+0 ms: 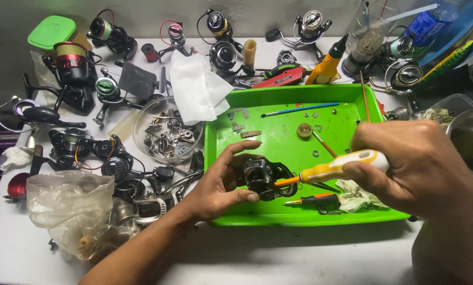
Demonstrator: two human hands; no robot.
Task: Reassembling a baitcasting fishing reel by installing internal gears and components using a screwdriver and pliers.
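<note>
Both hands are working over the green tray (223, 137) on the white table (278, 258). We are cupping the left hand (215, 184) around a small dark fishing reel body (263, 177), thumb and fingers gripping its sides, which seems to be steadying it against the tray floor. We are closing the right hand (410, 163) around the yellow-and-white screwdriver (334, 170), its tip meeting the reel from the right. The reel is sitting near the tray's front edge, glossy black with a rounded frame. A smaller orange-handled screwdriver (313, 200) and a crumpled cloth (358, 195) are lying just beside it, apparently kept within reach. Left of the tray, a clear bowl of small metal parts (165, 137) is standing among many other reels.
</note>
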